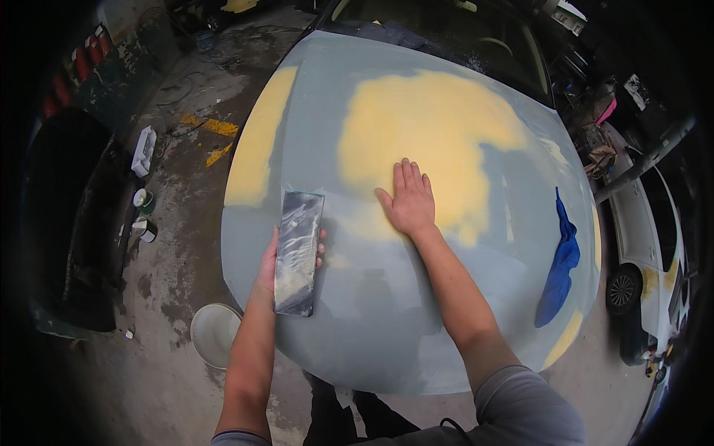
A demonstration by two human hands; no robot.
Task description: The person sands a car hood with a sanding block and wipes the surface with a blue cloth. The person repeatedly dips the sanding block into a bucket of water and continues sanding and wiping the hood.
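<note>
A grey car hood (342, 290) with smooth yellow filler patches (439, 111) spreads out in front of me. My left hand (269, 262) is wrapped round a long sanding block (299, 253), whose dark face, streaked with pale dust, is turned up toward me. Its fingertips show at the block's right edge. My right hand (413, 199) lies flat with fingers stretched out on the lower part of the large yellow patch, holding nothing. A crumpled blue cloth (559, 267) rests on the hood's right side.
A white bucket (216, 336) stands on the floor left of the hood. Small cans (145, 229) and a white tray (143, 152) sit beside a black car panel (93, 223). The windshield (446, 37) rises beyond the hood. A white car (647, 253) is parked at the right.
</note>
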